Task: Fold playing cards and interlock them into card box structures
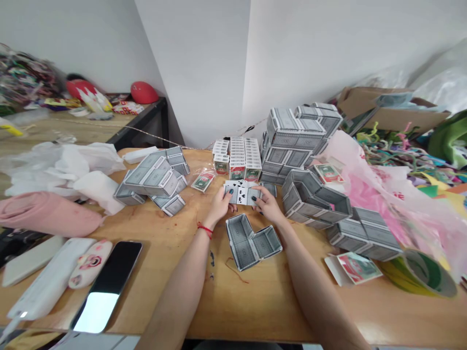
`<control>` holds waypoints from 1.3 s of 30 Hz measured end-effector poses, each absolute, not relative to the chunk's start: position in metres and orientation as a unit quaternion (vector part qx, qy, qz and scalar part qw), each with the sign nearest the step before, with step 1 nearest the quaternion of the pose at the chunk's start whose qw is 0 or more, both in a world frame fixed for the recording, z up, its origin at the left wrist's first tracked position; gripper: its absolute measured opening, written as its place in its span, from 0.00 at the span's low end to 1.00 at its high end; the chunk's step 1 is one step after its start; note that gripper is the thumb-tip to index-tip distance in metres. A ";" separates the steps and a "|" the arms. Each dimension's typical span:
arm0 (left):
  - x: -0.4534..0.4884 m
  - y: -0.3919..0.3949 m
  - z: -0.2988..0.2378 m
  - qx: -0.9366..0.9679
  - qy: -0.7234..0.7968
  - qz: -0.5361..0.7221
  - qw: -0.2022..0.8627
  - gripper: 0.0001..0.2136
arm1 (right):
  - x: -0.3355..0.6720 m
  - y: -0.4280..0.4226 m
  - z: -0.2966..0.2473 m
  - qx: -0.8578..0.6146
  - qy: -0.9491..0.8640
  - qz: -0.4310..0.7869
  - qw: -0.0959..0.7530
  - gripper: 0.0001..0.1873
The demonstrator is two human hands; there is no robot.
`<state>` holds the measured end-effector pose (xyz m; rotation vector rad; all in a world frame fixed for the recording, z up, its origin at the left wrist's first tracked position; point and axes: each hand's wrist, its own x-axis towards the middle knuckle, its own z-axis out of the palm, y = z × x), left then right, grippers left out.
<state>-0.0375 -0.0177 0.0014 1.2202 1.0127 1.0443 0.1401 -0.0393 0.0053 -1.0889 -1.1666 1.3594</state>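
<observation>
Several playing cards [241,195] are held level between my two hands, with black spades facing up in the middle. My left hand [220,205] pinches their left end, thumb on top; a red cord circles that wrist. At the right end my right hand [269,203] grips them the same way, with dark nail polish showing. Just below the hands, an open L-shaped box folded from grey-backed cards [241,243] rests on the table. Behind the cards stand rows of boxed card decks [237,160], and a wrapped deck [203,180] lies to their left.
Card-built blocks are stacked at the back right [295,131], with more on the left [151,175]. An opened card box [359,267] and a green-yellow tape roll [419,273] lie at right. A phone [109,282] and a power bank [51,277] occupy the left front.
</observation>
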 end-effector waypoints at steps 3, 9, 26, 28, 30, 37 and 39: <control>-0.034 -0.017 -0.001 0.514 0.434 0.451 0.587 0.09 | 0.139 -0.040 0.004 -0.449 -0.477 0.563 0.503 0.21; -0.032 -0.016 -0.006 0.534 0.418 0.431 0.596 0.09 | 0.138 -0.039 0.001 -0.449 -0.487 0.570 0.487 0.20; -0.025 -0.019 -0.005 0.523 0.422 0.431 0.602 0.09 | 0.129 -0.039 -0.005 -0.463 -0.494 0.530 0.511 0.17; -0.025 -0.018 -0.004 0.526 0.418 0.426 0.606 0.09 | 0.128 -0.040 -0.005 -0.471 -0.491 0.519 0.518 0.16; -0.025 -0.019 -0.002 0.529 0.414 0.416 0.613 0.09 | 0.127 -0.041 -0.005 -0.475 -0.490 0.511 0.522 0.15; -0.024 -0.021 0.005 0.536 0.430 0.396 0.610 0.10 | 0.123 -0.044 -0.009 -0.490 -0.479 0.476 0.551 0.14; -0.024 -0.022 0.004 0.531 0.431 0.398 0.612 0.10 | 0.122 -0.043 -0.011 -0.490 -0.480 0.470 0.555 0.14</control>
